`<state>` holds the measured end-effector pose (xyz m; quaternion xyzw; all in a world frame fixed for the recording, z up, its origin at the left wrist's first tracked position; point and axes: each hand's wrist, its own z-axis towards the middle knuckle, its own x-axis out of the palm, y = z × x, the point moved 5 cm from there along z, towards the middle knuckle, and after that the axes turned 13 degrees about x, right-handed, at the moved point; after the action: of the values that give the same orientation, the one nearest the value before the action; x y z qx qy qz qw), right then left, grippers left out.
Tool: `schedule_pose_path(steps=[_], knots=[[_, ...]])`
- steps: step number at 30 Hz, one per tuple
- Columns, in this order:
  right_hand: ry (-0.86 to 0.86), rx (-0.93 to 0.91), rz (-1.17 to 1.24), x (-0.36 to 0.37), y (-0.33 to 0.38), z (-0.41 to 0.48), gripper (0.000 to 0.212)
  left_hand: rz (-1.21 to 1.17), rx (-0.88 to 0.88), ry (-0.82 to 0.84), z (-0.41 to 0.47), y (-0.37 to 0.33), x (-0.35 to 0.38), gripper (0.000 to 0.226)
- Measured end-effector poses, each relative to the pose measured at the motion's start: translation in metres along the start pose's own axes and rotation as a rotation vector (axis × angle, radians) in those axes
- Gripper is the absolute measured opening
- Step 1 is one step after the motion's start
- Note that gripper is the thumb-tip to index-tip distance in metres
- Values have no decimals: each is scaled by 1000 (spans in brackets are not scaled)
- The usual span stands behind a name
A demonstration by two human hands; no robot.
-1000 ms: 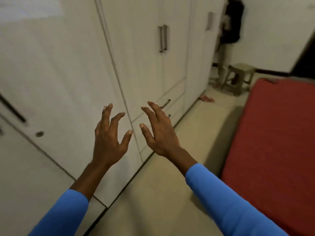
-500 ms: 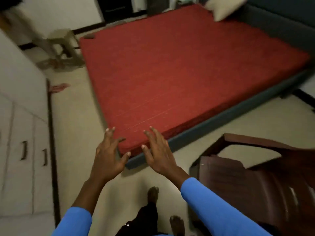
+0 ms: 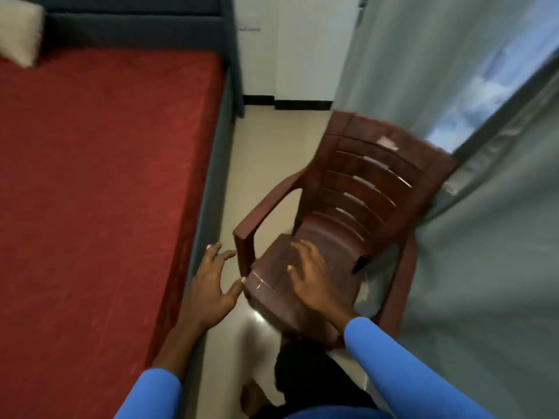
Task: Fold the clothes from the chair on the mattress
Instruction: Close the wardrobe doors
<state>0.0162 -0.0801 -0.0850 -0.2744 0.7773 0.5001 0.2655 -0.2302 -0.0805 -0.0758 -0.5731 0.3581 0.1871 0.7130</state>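
A pale pillow point(image 3: 18, 37) lies at the far left corner of the red mattress point(image 3: 90, 192), against a dark blue headboard point(image 3: 136, 28). The mattress fills the left side of the view. Its grey-blue bed frame point(image 3: 210, 176) runs along its right edge, and a narrow strip of light floor point(image 3: 263, 158) lies between the frame and the chair.

The person's left hand point(image 3: 211, 285) reaches out from a blue sleeve point(image 3: 151, 397) over the bed's edge and the strip of floor. Its fingers are spread and loose and grasp nothing. The thumb tip lies just beside the front corner of the chair's seat; whether it touches cannot be told.

The brown plastic chair point(image 3: 357, 189) stands just beside the bed, right of centre. It is upright, with a slatted back, and its left armrest is nearest the left hand. The seat's ridged plastic shows around the right hand point(image 3: 314, 279), which is over the front of the seat with fingers stretched and apart, holding nothing. The hand is blurred, so whether it rests on the seat is unclear.

Below the chair, a bare foot point(image 3: 251, 400) shows beside dark trousers point(image 3: 314, 379).

A grey-green curtain point(image 3: 484, 282) hangs on the right, pressed against the chair's back, with a strip of window point(image 3: 478, 95) showing above it. A white wall point(image 3: 296, 46) stands behind.
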Motion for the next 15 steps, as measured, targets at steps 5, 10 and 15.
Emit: schedule_pose_path(steps=[5, 10, 15], knots=[[-227, 317, 97, -62, -86, 53, 67, -37, 181, 164, 137, -26, 59, 80], [-397, 556, 299, -116, -162, 129, 90, -66, 249, 244, 270, -54, 130, 100], [-561, 751, 361, -147, -238, 192, 97, -38, 93, 223, 361, -37, 196, 106]])
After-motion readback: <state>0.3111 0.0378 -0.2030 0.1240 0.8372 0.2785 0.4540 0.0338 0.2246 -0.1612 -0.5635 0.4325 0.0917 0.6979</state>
